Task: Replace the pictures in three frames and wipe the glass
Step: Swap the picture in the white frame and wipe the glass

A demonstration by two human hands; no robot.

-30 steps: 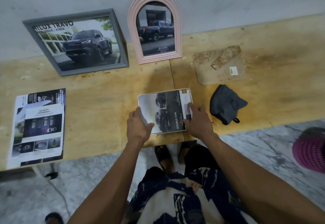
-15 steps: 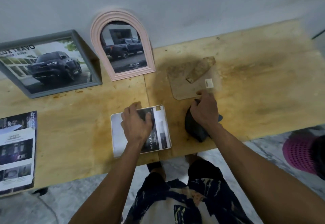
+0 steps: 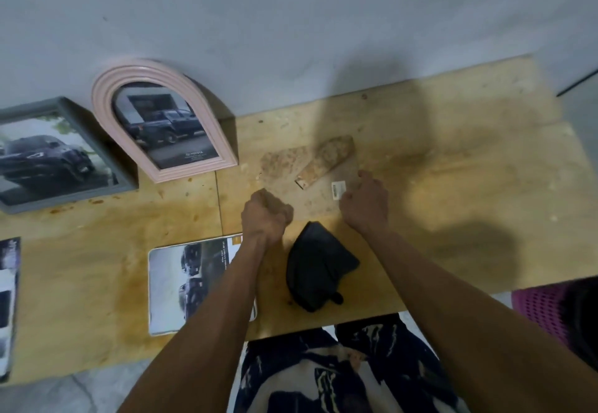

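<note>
A brown backing board with its stand leg lies flat on the wooden table. My left hand is curled at the board's near left edge. My right hand curls at its right edge, beside a white sticker. Both seem to grip the board. A flat truck picture panel lies near the front edge under my left forearm. A dark cloth lies between my arms. A pink arched frame and a grey frame lean on the wall, each with a truck picture.
A printed brochure lies at the far left edge of the table. A pink perforated basket stands on the floor to the right. The grey wall runs directly behind the table.
My left hand has left the flat picture panel and my right hand has left the cloth. Both moved forward to the backing board's edges. The view shifted right.
</note>
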